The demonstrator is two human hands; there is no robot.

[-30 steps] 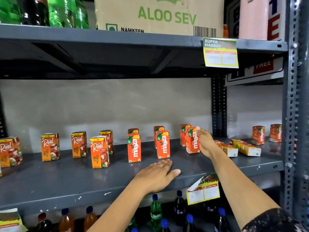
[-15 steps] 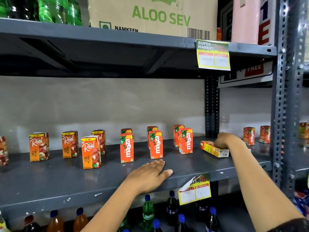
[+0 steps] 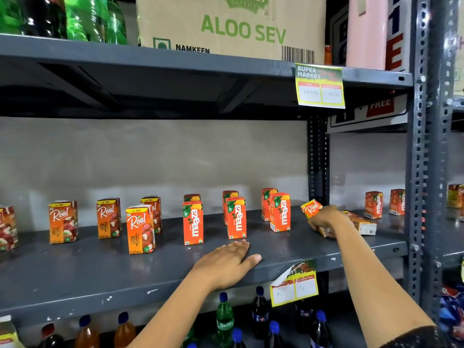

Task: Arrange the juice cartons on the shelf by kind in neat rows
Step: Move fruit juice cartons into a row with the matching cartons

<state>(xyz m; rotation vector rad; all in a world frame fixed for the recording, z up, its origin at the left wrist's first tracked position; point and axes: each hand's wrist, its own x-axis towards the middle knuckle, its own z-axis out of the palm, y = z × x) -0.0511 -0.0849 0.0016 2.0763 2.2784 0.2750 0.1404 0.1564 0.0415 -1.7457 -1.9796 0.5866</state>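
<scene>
- one small orange and yellow "real" juice carton [image 3: 312, 209] is now tilted up off the grey metal shelf [image 3: 75, 272], clamped in the person's right hand [image 3: 326, 221]; half a second ago that hand was only resting on top of the cartons lying flat there.
- a second ago the same hand was touching an upright orange "maaza" carton [image 3: 280, 212] in the mango rows; it has since moved right, past the dark slotted upright post [image 3: 318, 156], to the fallen cartons.
- a second flat-lying carton [image 3: 361, 223] remains on the shelf just behind the right wrist, partly hidden by it.
- the left hand [image 3: 226, 264] lies palm down on the front of the shelf, fingers together and holding nothing, just as it did a second ago.
- three neat pairs of "maaza" cartons stand in the middle of the shelf; the upright "real" cartons [image 3: 139, 228] stand well to the left, less evenly spaced.
- two more "maaza" cartons [image 3: 384, 204] stand apart at the far right, beyond the fallen ones.
- judging from this, the lifted carton belongs with the "real" group on the left, so it probably has to travel across the mango rows without knocking them.
- the task looks partway done: strays remain on the right side.
</scene>
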